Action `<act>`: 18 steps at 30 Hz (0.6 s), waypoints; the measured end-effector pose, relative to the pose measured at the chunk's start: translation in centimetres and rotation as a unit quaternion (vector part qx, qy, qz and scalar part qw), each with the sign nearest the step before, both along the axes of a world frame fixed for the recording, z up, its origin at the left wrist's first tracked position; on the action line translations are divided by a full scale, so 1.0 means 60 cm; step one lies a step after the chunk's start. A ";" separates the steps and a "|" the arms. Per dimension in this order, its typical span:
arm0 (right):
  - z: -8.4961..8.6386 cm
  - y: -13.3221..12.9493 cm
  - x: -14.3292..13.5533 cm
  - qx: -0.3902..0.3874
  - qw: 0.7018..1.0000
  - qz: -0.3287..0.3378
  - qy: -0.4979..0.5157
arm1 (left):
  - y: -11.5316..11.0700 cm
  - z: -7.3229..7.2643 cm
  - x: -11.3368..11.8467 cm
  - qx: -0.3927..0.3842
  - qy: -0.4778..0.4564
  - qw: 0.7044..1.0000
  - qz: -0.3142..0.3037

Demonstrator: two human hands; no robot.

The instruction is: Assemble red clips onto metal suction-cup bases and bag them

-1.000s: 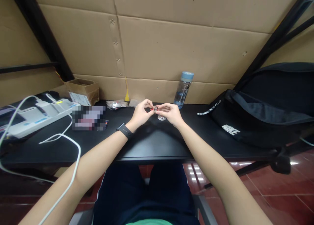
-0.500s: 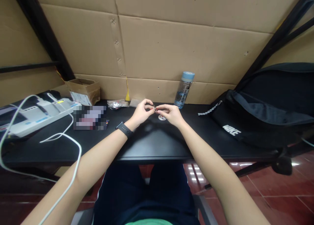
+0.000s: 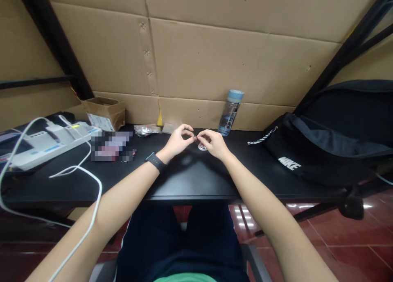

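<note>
My left hand (image 3: 179, 139) and my right hand (image 3: 214, 143) meet fingertip to fingertip over the black table (image 3: 193, 175). Between the two pinches is a small thin dark piece (image 3: 195, 138), mostly covered by the fingers and too small to name. Both thumbs and forefingers are closed on it. Just beneath my right fingers lies a small round silvery disc (image 3: 202, 147), partly hidden by them. A dark watch (image 3: 156, 161) sits on my left wrist.
At the left are a white power strip (image 3: 55, 144) with looping white cables, a cardboard box (image 3: 106, 112) and a clear plastic packet (image 3: 147, 130). A blue-capped water bottle (image 3: 229, 113) stands behind my right hand. A black backpack (image 3: 322, 146) fills the right side.
The small dark piece has turned between my fingertips, and my right fingers have shifted slightly. My left hand stays almost in place.
</note>
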State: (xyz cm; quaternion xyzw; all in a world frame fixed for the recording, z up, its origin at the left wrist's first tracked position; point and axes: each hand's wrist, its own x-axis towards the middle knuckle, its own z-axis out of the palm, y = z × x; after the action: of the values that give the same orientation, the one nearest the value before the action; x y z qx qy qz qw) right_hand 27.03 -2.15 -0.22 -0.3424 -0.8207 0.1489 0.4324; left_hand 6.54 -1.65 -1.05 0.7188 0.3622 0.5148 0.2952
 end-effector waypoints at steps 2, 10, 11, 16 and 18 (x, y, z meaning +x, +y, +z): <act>0.003 0.001 0.005 0.034 0.998 -0.005 -0.055 | -0.001 0.008 -0.007 0.062 0.093 0.992 0.053; -0.004 0.006 0.017 0.035 0.980 0.018 -0.194 | -0.007 0.005 -0.019 0.083 0.321 0.942 0.054; -0.006 0.007 0.016 0.035 0.979 0.018 -0.201 | -0.006 0.000 -0.016 0.079 0.335 0.938 0.045; -0.011 0.007 0.013 0.029 0.975 0.017 -0.219 | -0.005 -0.021 0.000 0.062 0.363 0.930 0.019; -0.011 0.007 0.014 0.027 0.974 0.018 -0.225 | -0.004 -0.024 0.002 0.058 0.366 0.929 0.019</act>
State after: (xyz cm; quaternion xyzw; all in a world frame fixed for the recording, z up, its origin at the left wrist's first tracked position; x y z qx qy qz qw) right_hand 27.87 -1.72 -0.88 -0.3406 -0.9067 0.0534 0.2429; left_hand 6.65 -1.91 -2.50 0.8661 0.4283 0.2416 0.0897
